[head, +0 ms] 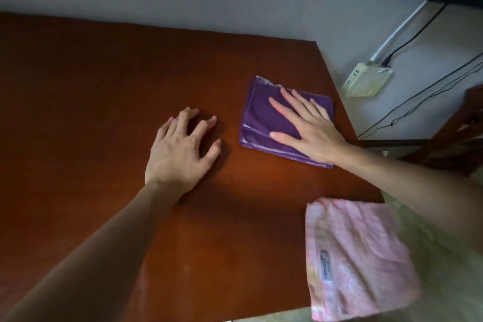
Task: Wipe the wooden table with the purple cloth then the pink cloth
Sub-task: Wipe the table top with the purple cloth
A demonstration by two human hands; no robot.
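Observation:
A folded purple cloth (261, 117) lies flat on the wooden table (104, 112) near its right edge. My right hand (308, 125) rests palm down on top of it, fingers spread and straight, pressing rather than gripping. My left hand (180, 149) is on the bare wood to the left of the cloth, fingertips touching the surface, fingers apart and arched, holding nothing. A folded pink cloth (358, 259) with a small grey label lies at the table's near right corner, partly over the edge.
The table ends at a grey wall at the back and at its right edge beside the purple cloth. On the floor to the right are a white power strip (368, 78) with cables and a dark wooden chair (460, 133).

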